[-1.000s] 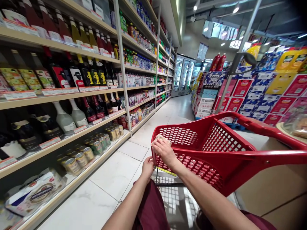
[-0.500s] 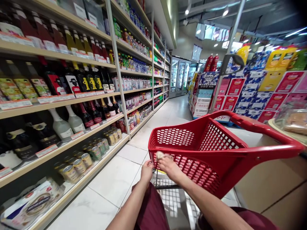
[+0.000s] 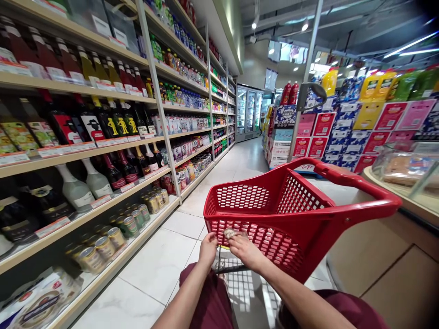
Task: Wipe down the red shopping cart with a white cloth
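Note:
A red plastic shopping cart (image 3: 308,237) with perforated basket walls stands tilted across my view, close in front of me. My right hand (image 3: 247,251) presses a crumpled whitish rag (image 3: 229,234) against the cart's near side wall, low down toward its left end. Beside it, my left hand (image 3: 207,250) has its fingers curled at the basket's lower left corner, apparently gripping the cart's edge; the fingertips are partly hidden. Between my maroon-clad knees, dark frame bars (image 3: 233,268) show beneath the basket.
Left of me run tall shelves (image 3: 113,144) with wine bottles, drinks and cans (image 3: 132,226). Stacked cartons (image 3: 320,128) topped with juice bottles stand behind the cart. A counter (image 3: 384,183) with packaged food is at the right. Glass-door fridges (image 3: 250,109) close off the aisle's far end.
The rag and my right hand have moved lower on the cart's side wall. My view has swung slightly right, so the cart and shelves appear further left.

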{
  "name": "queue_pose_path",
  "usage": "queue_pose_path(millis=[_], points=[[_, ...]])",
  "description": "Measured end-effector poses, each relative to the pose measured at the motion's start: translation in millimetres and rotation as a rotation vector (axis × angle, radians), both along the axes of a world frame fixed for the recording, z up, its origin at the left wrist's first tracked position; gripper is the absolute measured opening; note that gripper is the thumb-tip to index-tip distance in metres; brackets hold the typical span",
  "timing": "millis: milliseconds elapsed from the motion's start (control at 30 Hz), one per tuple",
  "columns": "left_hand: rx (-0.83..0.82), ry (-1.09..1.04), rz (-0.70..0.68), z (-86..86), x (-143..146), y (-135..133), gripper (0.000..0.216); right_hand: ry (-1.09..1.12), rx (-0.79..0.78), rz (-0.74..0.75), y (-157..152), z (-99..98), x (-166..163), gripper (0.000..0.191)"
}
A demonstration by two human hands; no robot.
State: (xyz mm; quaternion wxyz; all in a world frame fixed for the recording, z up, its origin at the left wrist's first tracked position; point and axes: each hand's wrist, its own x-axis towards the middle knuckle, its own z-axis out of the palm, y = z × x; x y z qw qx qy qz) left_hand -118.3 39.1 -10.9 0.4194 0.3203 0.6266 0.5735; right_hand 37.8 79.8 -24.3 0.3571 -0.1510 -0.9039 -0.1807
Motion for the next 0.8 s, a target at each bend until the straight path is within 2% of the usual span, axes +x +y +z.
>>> queue_pose_path(millis=[200,400,467,567,633,733,800], points=[[0.033,0.053,-0.046,2.2,20.0,3.2,0.02,0.136,0.048,-0.046,2.7,26.6,29.6,0.023],[0.034,0.14,-0.141,6.6,53.7,1.9,0.023,0.021,-0.005,-0.032,-6.1,6.0,55.7,0.02],[0.023,0.163,-0.148,6.7,59.6,3.2,0.025,0.057,-0.008,-0.03,-7.0,8.8,66.9,0.019],[-0.001,0.18,-0.165,5.8,68.0,5.5,0.027,0.143,-0.007,-0.119,-4.2,17.0,83.5,0.027],[-0.014,0.186,-0.186,6.4,73.8,5.9,0.027,0.138,-0.001,-0.153,-4.5,14.5,92.2,0.027],[-0.021,0.195,-0.21,10.1,80.8,5.2,0.027,0.073,-0.002,-0.098,-10.2,7.4,103.2,0.025],[-0.015,0.198,-0.22,13.5,85.1,5.1,0.028,0.087,-0.01,-0.087,-13.3,11.5,111.4,0.023]])
